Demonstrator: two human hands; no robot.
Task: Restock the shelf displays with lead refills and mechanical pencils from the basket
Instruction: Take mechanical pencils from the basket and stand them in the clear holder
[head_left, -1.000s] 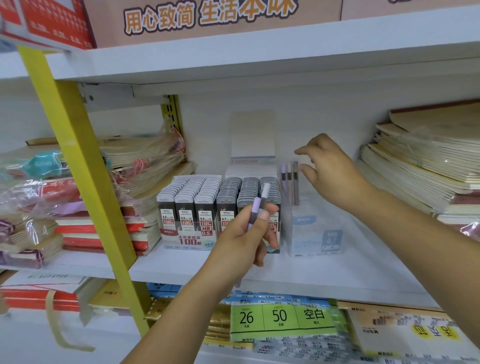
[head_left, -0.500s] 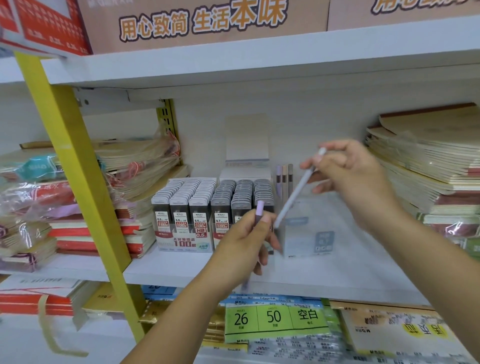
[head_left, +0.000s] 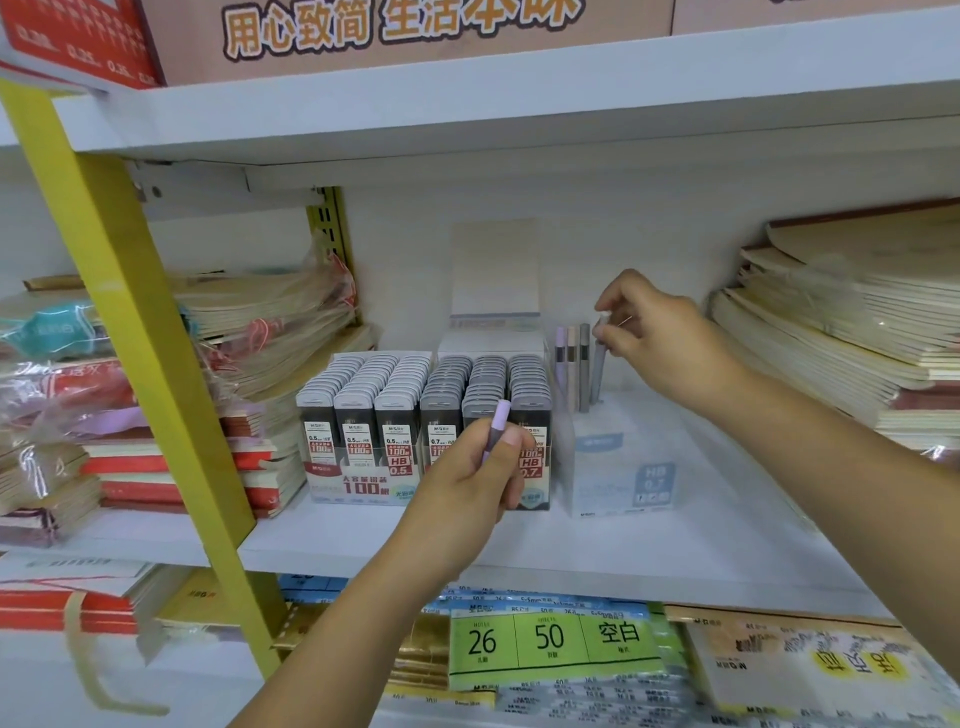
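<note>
Though held sloped in mid-air between both hands half a second ago, now stood upright above the shelf (head_left: 363, 540), at the 12 o'clock end of the clear holder (head_left: 623, 478), pinched near its cap by the right hand (head_left: 660, 338): a grey pencil (head_left: 598, 366). Means one more pencil nearly stocked; seems to need only lowering and letting go. Cannot tell whether seated at the bottom yet.

Refill box (head_left: 363, 488), just beside the holder at its 9 o'clock: six rows of lead cases (head_left: 441, 384) packed front to back, three paler rows toward 9 o'clock, three darker toward 3 o'clock, seemingly full. Clear holder: three pencils (head_left: 571, 364) upright in a row along its 12 o'clock edge, lilac, beige and grey, with the held one just at their 3 o'clock; no pencils visible in the part toward 6 o'clock.

Left hand (head_left: 467, 483), in front of the refill box's 3 o'clock half, fingers (head_left: 511, 488) curled round a single lilac pencil (head_left: 496, 431), down from two a second ago; probably next to go in.
</note>
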